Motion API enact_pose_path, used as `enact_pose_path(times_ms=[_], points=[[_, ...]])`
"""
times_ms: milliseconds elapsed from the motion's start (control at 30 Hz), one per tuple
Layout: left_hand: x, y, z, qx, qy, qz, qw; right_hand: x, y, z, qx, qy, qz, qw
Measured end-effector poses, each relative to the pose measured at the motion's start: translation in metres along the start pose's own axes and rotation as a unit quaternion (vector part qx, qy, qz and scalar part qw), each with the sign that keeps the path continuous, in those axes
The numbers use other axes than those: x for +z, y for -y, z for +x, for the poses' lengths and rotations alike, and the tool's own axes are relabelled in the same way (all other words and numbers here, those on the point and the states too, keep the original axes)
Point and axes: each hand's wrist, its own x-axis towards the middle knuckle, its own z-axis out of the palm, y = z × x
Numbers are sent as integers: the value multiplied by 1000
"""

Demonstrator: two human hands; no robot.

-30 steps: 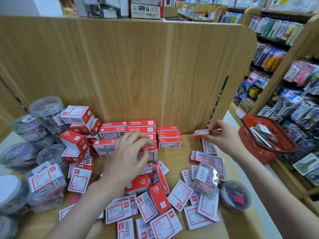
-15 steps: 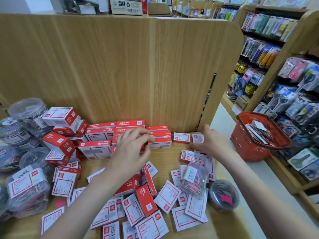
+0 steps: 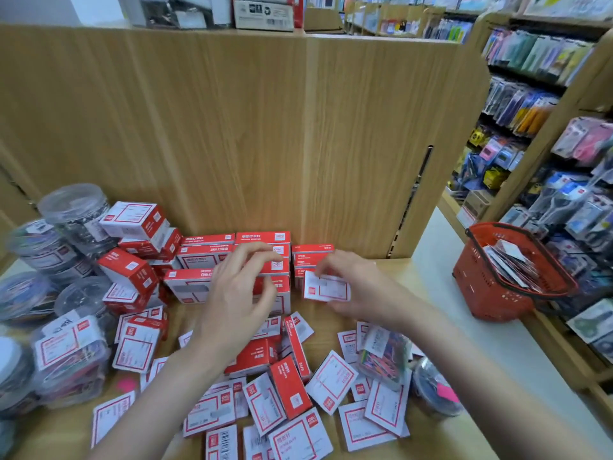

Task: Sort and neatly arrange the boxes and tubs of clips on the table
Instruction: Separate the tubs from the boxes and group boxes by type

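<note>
Red and white boxes stand in a neat stack against the wooden back panel. My right hand pinches one small white and red box just in front of the short stack on the right. My left hand hovers over the front of the neat stack, fingers loosely curled, holding nothing. Many loose boxes lie scattered on the table in front. Clear round tubs of clips crowd the left side. A clear tub of coloured clips and a dark round tub sit at the right.
A wooden panel walls off the back of the table. A red shopping basket stands on the floor to the right. Store shelves with hanging goods fill the right side.
My right hand came back from the far right with a small box and moved left to the short stack. My left hand stayed near the neat stack.
</note>
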Motion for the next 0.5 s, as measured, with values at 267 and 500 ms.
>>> enact_pose_path(times_ms=[267,500], points=[[-6,6,-19,-13,11,41,999,24,-8,13,-66,-62,-187,978],[-12,3,-23,8,13,25,1000,-4,-9,-7,43,-100,-9,994]])
